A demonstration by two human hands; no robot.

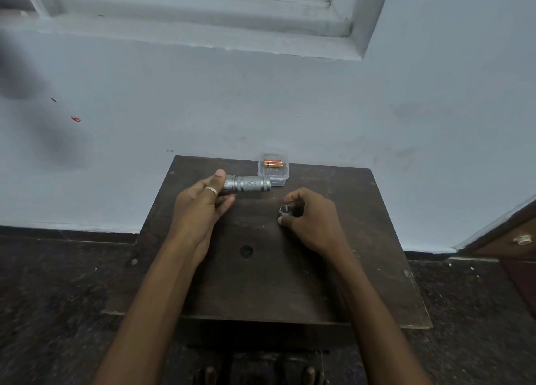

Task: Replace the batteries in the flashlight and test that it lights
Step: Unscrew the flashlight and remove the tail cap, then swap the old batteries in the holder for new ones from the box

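A silver flashlight body [250, 183] lies sideways above the dark wooden board [261, 283], its open tail end pointing right. My left hand [203, 203] grips its head end between thumb and fingers. My right hand [309, 210] pinches the unscrewed tail cap [286, 210], a small dark round piece with a spring showing, close to the board. A clear plastic box [273, 169] at the board's far edge holds orange and gold batteries [273, 163].
The board sits on a dark floor against a pale blue wall. A round hole [246, 251] marks the board's middle. A wooden door edge [510, 233] stands at the right. Toes show at the bottom edge.
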